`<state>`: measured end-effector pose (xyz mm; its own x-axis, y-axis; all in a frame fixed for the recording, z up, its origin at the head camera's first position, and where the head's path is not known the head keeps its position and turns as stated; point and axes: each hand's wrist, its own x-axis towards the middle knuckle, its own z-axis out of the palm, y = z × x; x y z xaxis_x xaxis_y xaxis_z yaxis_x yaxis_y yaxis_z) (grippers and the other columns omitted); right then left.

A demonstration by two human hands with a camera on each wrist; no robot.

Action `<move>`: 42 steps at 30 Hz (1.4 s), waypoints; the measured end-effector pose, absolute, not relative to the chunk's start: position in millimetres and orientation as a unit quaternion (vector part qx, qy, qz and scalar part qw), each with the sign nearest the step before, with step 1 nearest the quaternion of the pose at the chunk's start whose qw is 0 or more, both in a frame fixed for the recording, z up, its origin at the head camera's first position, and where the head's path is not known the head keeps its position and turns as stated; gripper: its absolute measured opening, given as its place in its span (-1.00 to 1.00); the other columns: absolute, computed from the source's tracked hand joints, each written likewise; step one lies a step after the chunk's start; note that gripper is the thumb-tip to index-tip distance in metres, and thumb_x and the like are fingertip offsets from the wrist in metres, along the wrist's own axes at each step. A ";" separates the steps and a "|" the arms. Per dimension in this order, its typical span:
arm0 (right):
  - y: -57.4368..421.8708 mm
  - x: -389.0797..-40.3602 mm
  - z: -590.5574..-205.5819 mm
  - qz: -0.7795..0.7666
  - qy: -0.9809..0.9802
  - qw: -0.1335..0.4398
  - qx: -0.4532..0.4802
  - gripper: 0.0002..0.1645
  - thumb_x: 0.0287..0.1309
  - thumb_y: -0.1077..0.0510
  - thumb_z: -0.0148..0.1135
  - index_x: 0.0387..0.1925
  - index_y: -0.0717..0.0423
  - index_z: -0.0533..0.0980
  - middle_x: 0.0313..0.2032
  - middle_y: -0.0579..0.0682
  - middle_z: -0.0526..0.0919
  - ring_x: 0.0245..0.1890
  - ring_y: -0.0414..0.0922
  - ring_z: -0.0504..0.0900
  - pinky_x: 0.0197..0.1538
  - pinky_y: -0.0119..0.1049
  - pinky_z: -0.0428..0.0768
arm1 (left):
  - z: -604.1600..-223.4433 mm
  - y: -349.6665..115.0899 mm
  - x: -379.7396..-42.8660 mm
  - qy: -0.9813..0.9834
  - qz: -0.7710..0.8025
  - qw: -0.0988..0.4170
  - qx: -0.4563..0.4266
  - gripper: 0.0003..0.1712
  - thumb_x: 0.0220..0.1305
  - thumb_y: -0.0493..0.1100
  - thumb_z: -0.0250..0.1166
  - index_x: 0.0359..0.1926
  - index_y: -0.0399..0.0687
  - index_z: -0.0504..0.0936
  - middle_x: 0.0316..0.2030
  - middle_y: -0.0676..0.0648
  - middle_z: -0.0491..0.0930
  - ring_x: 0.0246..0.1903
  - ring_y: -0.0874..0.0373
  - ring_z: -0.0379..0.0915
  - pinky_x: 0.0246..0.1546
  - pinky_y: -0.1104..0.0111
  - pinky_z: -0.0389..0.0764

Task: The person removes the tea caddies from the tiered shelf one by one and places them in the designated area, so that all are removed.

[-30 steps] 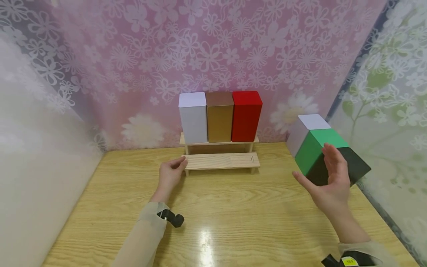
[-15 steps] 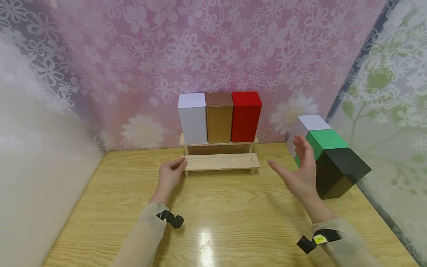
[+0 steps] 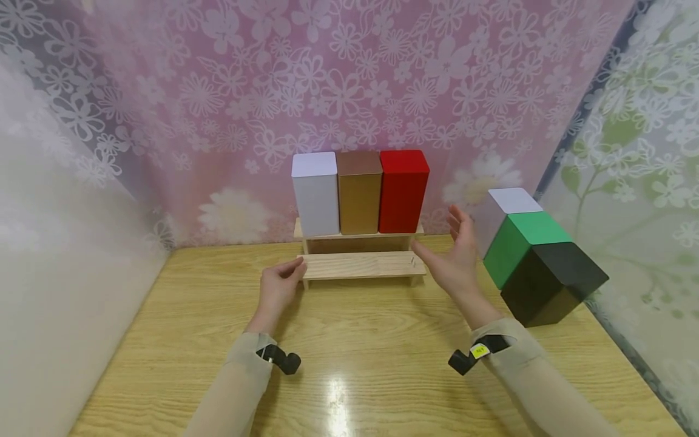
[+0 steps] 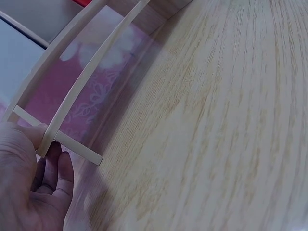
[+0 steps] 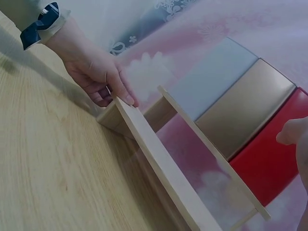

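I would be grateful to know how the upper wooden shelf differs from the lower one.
The upper shelf carries a white box, a gold box and a red box; the lower shelf carries none. The upper shelf stands behind and higher, the lower shelf in front. The left hand pinches the lower shelf, not the upper shelf. Both are pale wood.

A person's left hand (image 3: 280, 286) and right hand (image 3: 457, 267) are bare, beyond long, pale beige sleeves (image 3: 229, 388). Around the left cuff (image 3: 250, 341) is a black strap (image 3: 267, 351) with a small black block (image 3: 292, 363) jutting out. The right cuff (image 3: 499, 328) has its own dark strap (image 3: 497, 343), a squarish block (image 3: 462, 363) and a yellow label (image 3: 480, 351) bearing dark characters too small to read.
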<state>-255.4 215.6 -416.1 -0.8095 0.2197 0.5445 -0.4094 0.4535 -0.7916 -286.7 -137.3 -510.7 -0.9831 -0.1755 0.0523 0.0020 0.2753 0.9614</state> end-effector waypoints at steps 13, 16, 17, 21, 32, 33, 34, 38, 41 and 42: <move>181.1 -294.9 -408.5 0.515 -0.806 0.289 0.030 0.19 0.06 0.12 0.65 0.56 0.13 0.12 0.49 0.15 0.27 0.45 0.18 0.27 0.45 0.08 0.41 | -506.8 -136.4 -287.4 -0.799 -0.595 0.080 0.046 -0.63 0.46 -0.05 0.44 0.17 -0.08 0.79 0.16 -0.09 0.72 0.25 -0.01 0.56 0.25 0.13 0.58; 174.1 -301.4 -408.4 0.508 -0.806 0.303 0.020 0.19 0.02 0.12 0.66 0.55 0.16 0.13 0.47 0.16 0.29 0.43 0.17 0.31 0.41 0.11 0.42 | -506.9 -135.6 -286.9 -0.796 -0.598 0.079 0.047 -0.64 0.45 -0.04 0.44 0.16 -0.07 0.80 0.15 -0.07 0.72 0.23 0.01 0.57 0.22 0.16 0.60; 172.5 -303.8 -408.6 0.505 -0.806 0.308 0.019 0.19 0.02 0.13 0.66 0.54 0.17 0.13 0.47 0.16 0.31 0.42 0.16 0.32 0.41 0.12 0.42 | -507.0 -135.4 -287.0 -0.795 -0.600 0.079 0.047 -0.64 0.45 -0.04 0.45 0.16 -0.07 0.80 0.15 -0.07 0.72 0.23 0.01 0.58 0.21 0.16 0.61; 168.2 -311.7 -408.8 0.493 -0.809 0.320 0.010 0.19 0.01 0.13 0.65 0.54 0.16 0.11 0.42 0.17 0.35 0.38 0.13 0.37 0.38 0.10 0.45 | -506.4 -132.9 -288.1 -0.792 -0.604 0.083 0.043 -0.65 0.44 -0.06 0.45 0.15 -0.08 0.80 0.14 -0.07 0.73 0.21 0.01 0.60 0.20 0.16 0.62; 158.1 -321.9 -410.2 0.492 -0.807 0.326 -0.017 0.21 0.00 0.11 0.65 0.52 0.11 0.06 0.36 0.19 0.38 0.35 0.11 0.40 0.38 0.05 0.45 | -509.3 -134.4 -290.7 -0.793 -0.601 0.095 0.032 -0.67 0.44 -0.09 0.46 0.12 -0.11 0.81 0.12 -0.10 0.74 0.21 -0.01 0.59 0.23 0.15 0.60; 157.2 -323.2 -411.2 0.491 -0.806 0.330 -0.018 0.22 -0.01 0.10 0.65 0.52 0.11 0.06 0.35 0.19 0.38 0.34 0.11 0.41 0.38 0.05 0.45 | -509.8 -135.1 -290.3 -0.792 -0.603 0.095 0.032 -0.67 0.43 -0.09 0.46 0.12 -0.11 0.81 0.12 -0.10 0.74 0.21 -0.01 0.59 0.24 0.15 0.59; 156.4 -324.5 -412.3 0.491 -0.805 0.333 -0.018 0.22 -0.02 0.11 0.64 0.52 0.11 0.06 0.35 0.19 0.38 0.34 0.11 0.41 0.38 0.04 0.45 | -510.1 -135.8 -289.8 -0.791 -0.603 0.095 0.033 -0.67 0.43 -0.08 0.46 0.12 -0.11 0.81 0.12 -0.09 0.74 0.21 0.00 0.59 0.23 0.15 0.59; 152.5 -328.9 -416.2 0.490 -0.801 0.343 -0.019 0.22 -0.04 0.10 0.63 0.50 0.10 0.05 0.34 0.18 0.37 0.32 0.09 0.42 0.37 0.01 0.45 | -511.6 -138.0 -287.7 -0.789 -0.606 0.095 0.040 -0.67 0.44 -0.08 0.46 0.12 -0.10 0.81 0.12 -0.07 0.74 0.20 0.01 0.60 0.20 0.18 0.62; 149.2 -329.9 -416.7 0.491 -0.799 0.346 -0.025 0.24 -0.07 0.09 0.64 0.50 0.08 0.05 0.34 0.17 0.37 0.31 0.09 0.43 0.36 0.00 0.46 | -511.8 -138.6 -286.8 -0.788 -0.606 0.096 0.041 -0.68 0.44 -0.09 0.46 0.12 -0.11 0.81 0.12 -0.08 0.74 0.18 0.01 0.61 0.17 0.17 0.64; 148.2 -329.9 -416.4 0.491 -0.798 0.347 -0.028 0.25 -0.09 0.09 0.64 0.50 0.08 0.05 0.34 0.16 0.37 0.31 0.09 0.43 0.36 0.01 0.47 | -511.8 -138.7 -286.8 -0.788 -0.606 0.096 0.040 -0.68 0.44 -0.10 0.45 0.13 -0.11 0.81 0.12 -0.09 0.74 0.17 0.01 0.62 0.16 0.16 0.64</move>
